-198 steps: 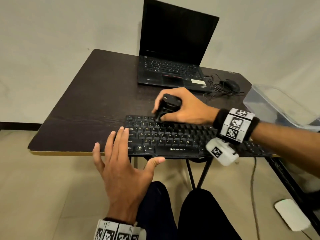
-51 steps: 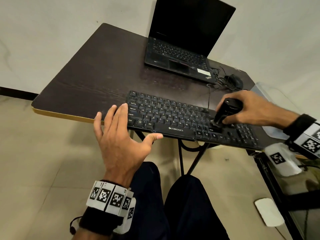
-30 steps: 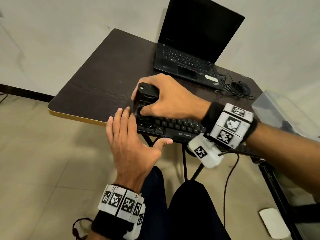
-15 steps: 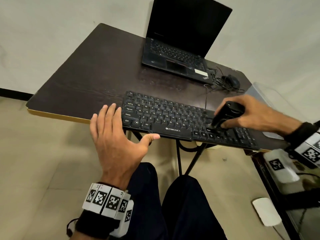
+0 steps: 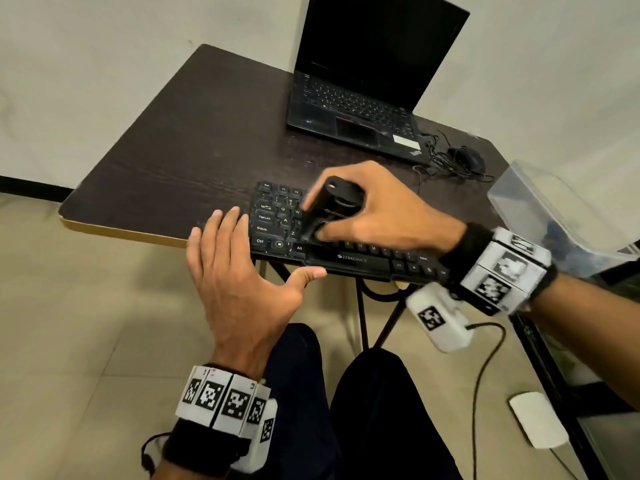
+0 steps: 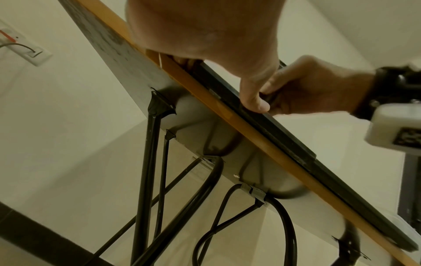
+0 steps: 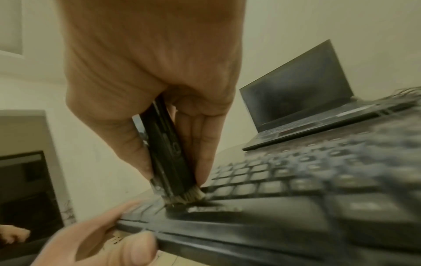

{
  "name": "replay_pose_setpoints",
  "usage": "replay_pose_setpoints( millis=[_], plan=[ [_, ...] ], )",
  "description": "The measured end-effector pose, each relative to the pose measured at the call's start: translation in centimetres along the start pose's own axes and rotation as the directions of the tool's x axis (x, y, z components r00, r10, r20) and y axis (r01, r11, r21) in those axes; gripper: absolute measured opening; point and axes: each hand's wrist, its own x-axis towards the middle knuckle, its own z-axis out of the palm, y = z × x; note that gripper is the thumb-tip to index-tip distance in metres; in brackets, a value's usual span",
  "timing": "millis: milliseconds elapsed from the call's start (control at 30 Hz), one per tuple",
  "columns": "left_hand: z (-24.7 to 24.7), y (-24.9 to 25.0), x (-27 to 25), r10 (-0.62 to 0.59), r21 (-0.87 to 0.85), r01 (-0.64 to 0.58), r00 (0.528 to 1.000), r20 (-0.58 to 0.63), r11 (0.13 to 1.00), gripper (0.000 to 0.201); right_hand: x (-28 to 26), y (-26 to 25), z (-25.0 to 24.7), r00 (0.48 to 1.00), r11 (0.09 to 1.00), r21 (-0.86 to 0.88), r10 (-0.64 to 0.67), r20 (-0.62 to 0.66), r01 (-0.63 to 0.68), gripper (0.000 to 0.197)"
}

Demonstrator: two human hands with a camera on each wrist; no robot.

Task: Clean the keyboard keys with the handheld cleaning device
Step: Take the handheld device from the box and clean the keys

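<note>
A black keyboard (image 5: 273, 220) lies along the near edge of the dark table (image 5: 173, 150). My right hand (image 5: 377, 209) grips a black handheld cleaner (image 5: 337, 202) upright over the keyboard's left half. In the right wrist view the cleaner (image 7: 168, 153) has its pale brush tip (image 7: 184, 196) down on the lowest key rows. My left hand (image 5: 242, 271) lies with straight fingers at the keyboard's left end. Its thumb (image 6: 252, 97) presses the keyboard's front edge (image 6: 284, 133). The keys under my right hand are hidden.
An open black laptop (image 5: 363, 98) stands at the back of the table, with a black mouse and tangled cable (image 5: 465, 157) to its right. A clear plastic box (image 5: 554, 216) sits at the right. A white object (image 5: 538, 424) lies on the floor. My legs are under the table.
My right hand has swept the cleaner from the keyboard's right part to its left half. My left hand has stayed at the left end.
</note>
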Motion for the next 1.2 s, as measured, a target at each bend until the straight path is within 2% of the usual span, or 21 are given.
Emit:
replay_pose_setpoints(
  millis=[167,300,433,500,667,800,933,1100,1200],
  plan=[
    [-0.1,0.0,0.0,0.013,0.008,-0.013,1.000,-0.006,1.000,0.121,4.2,-3.6,3.2,0.999,0.998,0.023,-0.054,0.005,0.054,0.024],
    [-0.1,-0.1,0.0,0.024,0.036,-0.024,1.000,0.016,0.999,0.121,3.6,-3.4,2.2,0.999,0.997,-0.077,-0.026,0.046,0.030,0.024],
    [-0.2,0.0,0.0,0.017,0.052,-0.019,0.999,0.029,0.998,0.122,-0.3,-0.3,-1.2,0.994,0.980,-0.185,0.084,0.062,-0.071,0.030],
    [-0.2,0.0,0.0,0.012,0.059,-0.014,0.999,0.030,0.998,0.123,-3.0,1.7,-3.2,0.986,0.971,-0.185,0.161,0.053,-0.149,0.027],
    [-0.1,0.1,0.0,0.007,0.038,-0.008,1.000,0.012,0.999,0.121,-9.8,6.0,-7.2,0.939,0.923,-0.186,0.343,-0.001,-0.337,0.036],
    [-0.1,0.1,0.0,-0.001,0.014,0.001,1.000,-0.004,1.000,0.120,-12.5,7.3,-8.3,0.914,0.904,-0.132,0.398,-0.082,-0.406,0.035],
    [0.0,0.1,0.0,-0.002,0.001,0.002,1.000,-0.019,1.000,0.120,-10.8,5.5,-6.2,0.950,0.950,-0.060,0.302,-0.073,-0.307,0.035],
    [0.0,-0.1,0.0,-0.004,-0.012,0.004,1.000,-0.025,1.000,0.120,-4.9,1.0,-1.7,0.995,0.995,0.023,0.096,-0.012,-0.096,0.030],
    [0.1,-0.2,0.0,-0.005,-0.026,0.004,0.999,-0.034,1.000,0.107,-0.8,-2.5,2.1,0.999,0.999,-0.016,-0.038,-0.015,0.038,0.023]
  ],
)
